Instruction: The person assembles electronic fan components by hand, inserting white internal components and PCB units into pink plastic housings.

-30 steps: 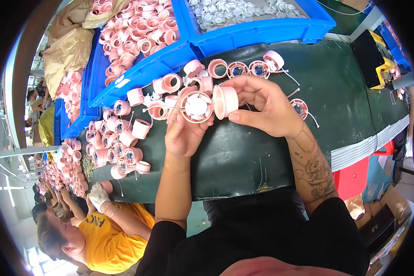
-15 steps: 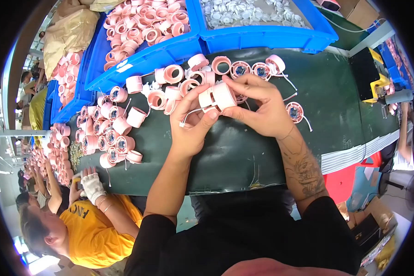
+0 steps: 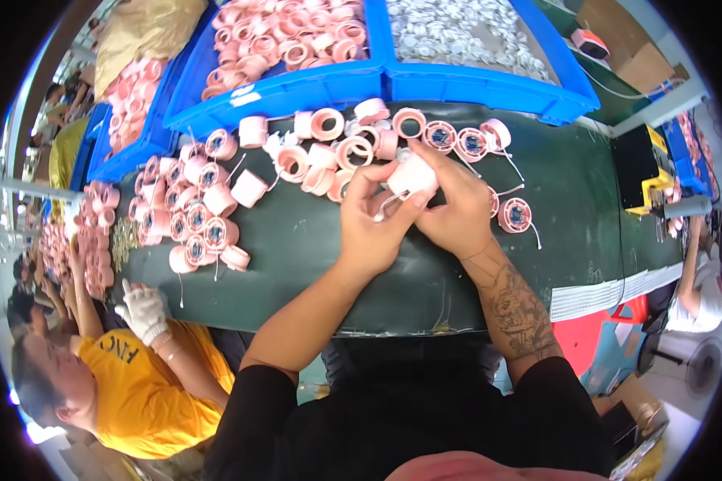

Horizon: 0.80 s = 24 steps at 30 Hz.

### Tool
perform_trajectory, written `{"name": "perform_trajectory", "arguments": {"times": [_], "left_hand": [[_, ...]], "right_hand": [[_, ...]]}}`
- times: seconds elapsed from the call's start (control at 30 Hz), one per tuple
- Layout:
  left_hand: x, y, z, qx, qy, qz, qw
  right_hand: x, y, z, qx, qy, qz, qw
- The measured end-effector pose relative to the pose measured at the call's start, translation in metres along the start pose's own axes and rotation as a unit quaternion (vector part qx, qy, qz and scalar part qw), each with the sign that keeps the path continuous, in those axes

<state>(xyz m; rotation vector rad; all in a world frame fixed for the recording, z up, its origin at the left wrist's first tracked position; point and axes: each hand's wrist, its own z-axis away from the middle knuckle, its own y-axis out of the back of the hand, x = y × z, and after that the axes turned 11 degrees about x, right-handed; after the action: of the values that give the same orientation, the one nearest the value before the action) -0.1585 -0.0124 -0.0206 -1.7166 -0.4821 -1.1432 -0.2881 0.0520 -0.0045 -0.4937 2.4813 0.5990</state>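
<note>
Between my two hands, above the middle of the green table, is a pink round plastic housing (image 3: 411, 176) with a short white wire hanging from its left side. My left hand (image 3: 373, 220) grips it from the left, thumb laid along its lower edge. Fingers of my right hand (image 3: 457, 204) close round its right side, with the index finger over the top. Just beyond my hands lie several empty pink rings (image 3: 326, 125). Pink housings with blue circuit boards (image 3: 472, 143) and white wires rest to the right, one of them (image 3: 515, 215) beside my right wrist.
Blue bins of pink rings (image 3: 277, 88) and white discs (image 3: 473, 100) line the far side. A cluster of wired pink housings (image 3: 196, 216) stands left. A co-worker in a yellow shirt (image 3: 156, 393) sits at the left. A black-and-yellow device (image 3: 646, 170) stands at the right.
The pink housing has turned in my hands, so its smooth end now faces up and its slotted side no longer shows. My view has shifted slightly; the co-worker's gloved hand has moved.
</note>
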Motion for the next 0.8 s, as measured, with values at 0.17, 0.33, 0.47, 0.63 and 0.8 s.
{"name": "perform_trajectory", "arguments": {"times": [0.17,0.33,0.47,0.63,0.8], "left_hand": [[0.034,0.029,-0.003,0.031,-0.022,-0.064,0.997],[0.114,0.123,0.011,0.088,-0.205,-0.582,0.782],[0.121,0.15,0.004,0.139,-0.208,-0.711,0.657],[0.104,0.105,0.007,0.138,-0.304,-0.619,0.711],[0.06,0.044,-0.007,-0.078,-0.228,-0.564,0.79]], "right_hand": [[-0.02,0.01,-0.016,-0.145,-0.06,-0.043,0.987],[-0.004,0.002,-0.044,-0.165,0.059,0.08,0.981],[0.019,-0.059,-0.048,-0.207,0.13,0.152,0.958],[0.024,-0.045,-0.067,-0.185,0.055,0.049,0.98],[0.043,0.049,-0.057,0.163,-0.212,-0.18,0.947]]}}
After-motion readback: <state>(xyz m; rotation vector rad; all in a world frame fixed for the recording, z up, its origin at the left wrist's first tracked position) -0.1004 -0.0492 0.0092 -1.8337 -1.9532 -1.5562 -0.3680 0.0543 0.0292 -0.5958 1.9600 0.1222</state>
